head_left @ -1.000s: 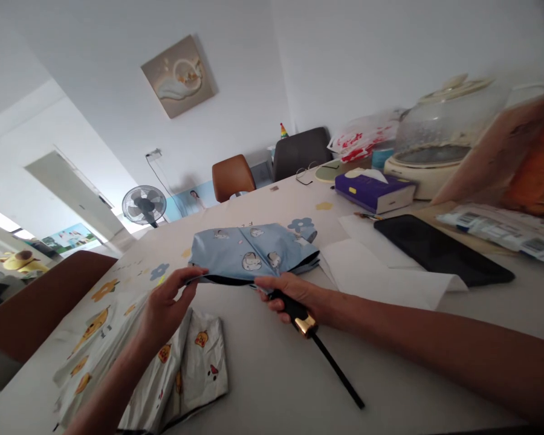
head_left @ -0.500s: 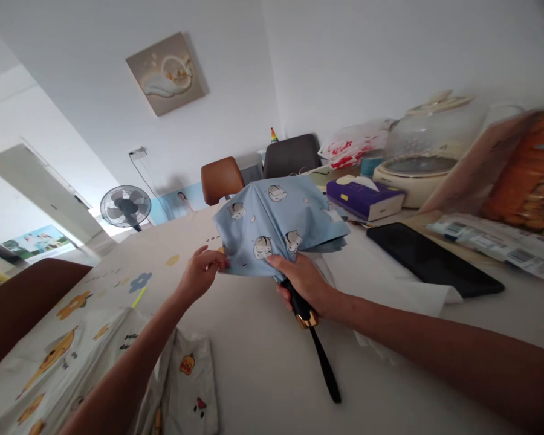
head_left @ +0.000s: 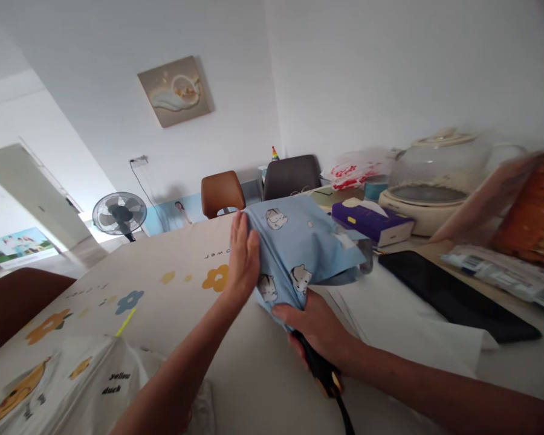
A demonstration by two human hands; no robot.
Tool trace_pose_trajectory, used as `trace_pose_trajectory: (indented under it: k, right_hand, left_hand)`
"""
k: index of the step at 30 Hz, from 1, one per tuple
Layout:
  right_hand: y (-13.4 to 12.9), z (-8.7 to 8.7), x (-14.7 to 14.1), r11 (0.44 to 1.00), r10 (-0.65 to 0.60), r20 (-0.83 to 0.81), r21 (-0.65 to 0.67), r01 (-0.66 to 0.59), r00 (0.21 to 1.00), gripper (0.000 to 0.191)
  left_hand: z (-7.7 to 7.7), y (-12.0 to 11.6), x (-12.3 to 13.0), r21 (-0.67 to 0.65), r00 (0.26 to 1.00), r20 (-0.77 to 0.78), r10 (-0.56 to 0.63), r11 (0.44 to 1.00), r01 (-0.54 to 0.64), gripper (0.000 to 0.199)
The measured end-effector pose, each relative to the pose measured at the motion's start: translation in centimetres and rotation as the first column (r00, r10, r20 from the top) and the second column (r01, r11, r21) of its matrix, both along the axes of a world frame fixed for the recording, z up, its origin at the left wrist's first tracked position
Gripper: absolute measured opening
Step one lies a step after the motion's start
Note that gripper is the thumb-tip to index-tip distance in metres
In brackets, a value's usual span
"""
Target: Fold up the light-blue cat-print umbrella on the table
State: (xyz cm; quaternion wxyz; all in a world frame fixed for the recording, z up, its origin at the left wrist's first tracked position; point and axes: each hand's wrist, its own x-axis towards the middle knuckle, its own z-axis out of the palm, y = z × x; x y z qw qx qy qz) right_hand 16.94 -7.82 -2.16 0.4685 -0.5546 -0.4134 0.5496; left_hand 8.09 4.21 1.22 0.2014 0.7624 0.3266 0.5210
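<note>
The right hand [head_left: 321, 331] grips the black, gold-trimmed handle [head_left: 316, 361] of a light-blue, animal-printed fabric umbrella [head_left: 294, 248] over a pale, flower-printed table [head_left: 249, 374]. The left hand [head_left: 243, 260], held flat, touches the umbrella's left side. Beyond the umbrella, rightward, sits a purple, rectangular tissue box [head_left: 374, 223].

"yellow duck" on fabric [head_left: 84, 393]; "ower" on tabletop [head_left: 163, 254]

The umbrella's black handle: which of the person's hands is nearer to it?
Right. The right hand is wrapped around the black handle; the left hand is farther from it, against the left side of the blue canopy.
</note>
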Motion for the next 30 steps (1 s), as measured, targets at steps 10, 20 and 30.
trace_pose_trajectory:
  k: [10,20,30]
  right_hand:
    - [1.0,0.2,0.5,0.982,-0.188,0.118,0.020,0.187,0.975,0.017]
    - [0.2,0.6,0.0,0.988,-0.141,0.380,0.116,0.104,0.914,0.026]
    - [-1.0,2.0,0.1,0.950,0.305,0.194,0.013,-0.313,0.932,0.026]
  left_hand:
    - [0.2,-4.3,-0.2,-0.243,0.984,0.176,0.019,0.970,0.025,0.039]
    - [0.9,-5.8,0.4,-0.457,0.890,0.445,-0.101,0.829,0.322,0.038]
    - [3.6,-3.7,-1.5,-0.542,0.735,0.676,0.046,0.707,0.454,0.039]
